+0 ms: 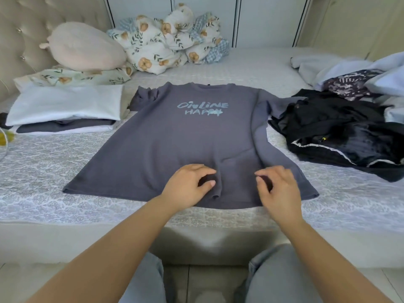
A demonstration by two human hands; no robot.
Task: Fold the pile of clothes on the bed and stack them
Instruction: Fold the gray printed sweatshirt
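While both hands sit low on the shirt, this is what shows.

Shirt: a grey T-shirt [166, 145] lies flat on the bed [43, 171], front side up, neck at the far end. It has pale blue letters on the chest; the last letters of the bottom word are smudged and hard to read.

Left hand: the left hand [185, 186] rests on the shirt near its bottom edge. Its fingers are curled and a small ridge of cloth stands up at the fingertips, but I cannot tell if the grip is really pinching it.

Right hand: the right hand [277, 189] is just beside the left one, also on the shirt near the bottom edge. Its fingers are bent down too. Whether its grip has cloth in it is hidden by the fingers.

Shirt sleeves: the left sleeve is bunched up. The right sleeve runs under the dark clothes, so its end is hidden.

Folded stack: a folded stack [65, 112] sits left of the shirt, white on top, a dark one under it. Its left end is cut off.

Unfolded pile: a messy pile of clothes [341, 127] lies to the right, black ones in front, pale blue ones behind, cut off at the edge.

Far end: a flowery blanket [170, 44] and a pink plush pillow [85, 47] rest by the headboard.
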